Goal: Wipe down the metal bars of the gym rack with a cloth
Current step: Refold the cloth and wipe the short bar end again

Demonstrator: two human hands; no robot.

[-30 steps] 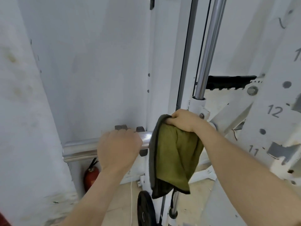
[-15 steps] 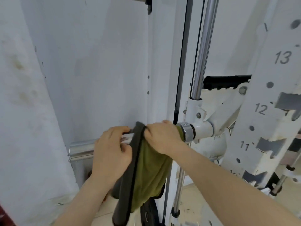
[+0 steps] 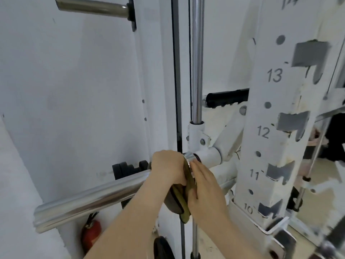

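Since both hands are bunched up at the inner end of the chrome bar, the whole wipe comes down to one direction: the bar's long axis runs from the collar next to the white rack joint down and out to the person's left, ending at the free tip in the lower left of the view. So pretty much all the unwiped length lies left of the hands, on the left hand's side.

The left hand is clenched over the top of the bar right by the collar, with the cloth apparently pinned under it; can't see the palm side, so that bit's a guess. The right hand sits just beside it, fingers pressed flat-ish against the olive cloth, the rest of which hangs in a fold below the two hands. Looks like the cloth is being wrapped around the bar before a slide outward.

Readable stuff: the white upright on the right has hole numbers painted on it, 10, 11, 12, 13, and what's probably a 14 cut off at the top. No brand names anywhere that can be made out. A vertical chrome rod runs straight up behind the hands, and another short bar sticks out top left, both presumably on the to-do list too.
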